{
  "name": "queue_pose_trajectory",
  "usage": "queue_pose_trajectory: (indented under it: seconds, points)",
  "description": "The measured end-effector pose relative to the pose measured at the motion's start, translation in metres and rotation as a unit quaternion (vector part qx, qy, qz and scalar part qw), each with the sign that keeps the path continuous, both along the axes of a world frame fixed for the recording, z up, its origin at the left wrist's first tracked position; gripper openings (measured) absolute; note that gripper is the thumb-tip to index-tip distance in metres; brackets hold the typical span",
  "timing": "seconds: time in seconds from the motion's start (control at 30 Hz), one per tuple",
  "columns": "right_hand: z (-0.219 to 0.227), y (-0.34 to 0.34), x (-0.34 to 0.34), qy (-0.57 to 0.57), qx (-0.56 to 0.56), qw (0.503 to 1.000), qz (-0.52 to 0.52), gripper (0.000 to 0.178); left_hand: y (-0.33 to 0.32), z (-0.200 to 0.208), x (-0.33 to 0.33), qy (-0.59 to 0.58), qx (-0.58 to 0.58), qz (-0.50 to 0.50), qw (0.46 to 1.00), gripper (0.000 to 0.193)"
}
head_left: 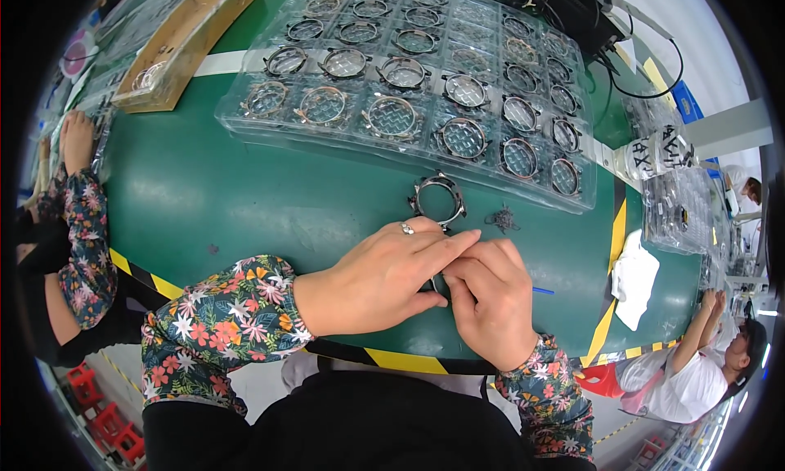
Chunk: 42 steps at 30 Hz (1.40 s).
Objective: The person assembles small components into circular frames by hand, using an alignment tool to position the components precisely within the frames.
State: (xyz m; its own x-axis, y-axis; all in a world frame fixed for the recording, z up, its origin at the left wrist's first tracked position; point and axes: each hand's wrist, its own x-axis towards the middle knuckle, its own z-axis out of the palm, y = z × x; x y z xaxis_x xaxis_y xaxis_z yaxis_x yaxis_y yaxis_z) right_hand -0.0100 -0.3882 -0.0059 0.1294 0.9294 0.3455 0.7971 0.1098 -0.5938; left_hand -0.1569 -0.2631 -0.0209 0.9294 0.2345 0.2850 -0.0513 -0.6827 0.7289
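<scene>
In front of my body, my left hand [392,266] and my right hand [491,295] meet with fingers bent and pinched together. Between them a curved metal edge of a watch case [437,284] shows; most of it is hidden by the fingers. Just beyond my left fingertips, another round watch case [439,199] with lugs lies on the green mat. To its right is a little heap of small dark parts [502,218]. A thin blue stick [542,290] pokes out to the right of my right hand.
A clear plastic tray [327,144] of watch cases in rows spans the far side of the green table [180,193]. A wooden box [168,78] stands far left, a white cloth [634,279] at right. Co-workers sit on both sides. Black cables hang at the back right.
</scene>
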Motion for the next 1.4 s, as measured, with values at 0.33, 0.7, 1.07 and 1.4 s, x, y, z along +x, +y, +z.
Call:
queue_pose_trajectory:
  seconds: [0.33,0.7,1.07,1.4]
  points:
    - [0.0027,-0.0002,0.0046,0.010,-0.018,0.999,0.030,0.014,-0.0002,0.0003,0.0001,0.002,-0.010,0.004,1.000,0.084]
    - [0.0015,0.0006,0.0036,0.011,-0.009,1.000,0.020,0.013,0.0008,0.0002,0.0001,-0.001,-0.004,-0.001,1.000,0.086]
    - [0.0022,0.0003,0.0061,0.026,-0.018,0.999,0.036,0.014,0.0009,0.0007,-0.0006,0.011,-0.006,-0.004,1.000,0.085]
    - [0.0003,0.0002,0.0036,0.018,-0.009,1.000,0.018,0.016,0.0010,0.0009,-0.0009,0.003,0.002,-0.004,1.000,0.084]
